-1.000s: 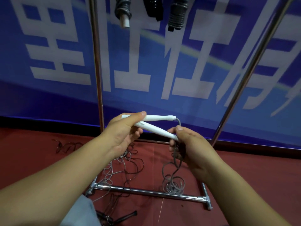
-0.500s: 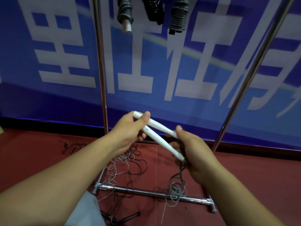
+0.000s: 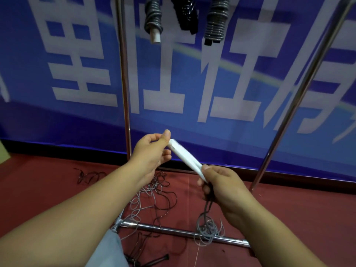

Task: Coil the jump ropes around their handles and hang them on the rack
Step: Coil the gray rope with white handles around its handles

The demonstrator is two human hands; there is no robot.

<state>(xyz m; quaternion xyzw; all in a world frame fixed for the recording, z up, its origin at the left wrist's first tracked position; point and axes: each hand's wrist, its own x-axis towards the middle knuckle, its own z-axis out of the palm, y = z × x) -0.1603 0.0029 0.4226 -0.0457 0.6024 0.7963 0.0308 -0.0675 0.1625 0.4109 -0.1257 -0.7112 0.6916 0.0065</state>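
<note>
Two white jump-rope handles (image 3: pixel 184 158) lie pressed together, slanting down to the right between my hands. My left hand (image 3: pixel 152 151) pinches their upper end with thumb and fingers. My right hand (image 3: pixel 221 185) grips their lower end together with the grey rope (image 3: pixel 207 226), which hangs down and piles in loops over the rack's bottom bar (image 3: pixel 173 231). Three coiled ropes hang from the top of the rack: a grey one with a white handle (image 3: pixel 153 18), a black one (image 3: pixel 186 14) and a grey one with black handles (image 3: pixel 216 20).
Loose grey and black ropes (image 3: pixel 152 197) lie tangled on the red floor by the rack's left post (image 3: pixel 124 83). The right post (image 3: pixel 300 89) leans up to the right. A black handle (image 3: pixel 156 260) lies near my knee. A blue banner covers the wall behind.
The two handles, crossed and apart before, have come together side by side and tilted steeper. My right hand has slid down to their lower end, lifting the rope.
</note>
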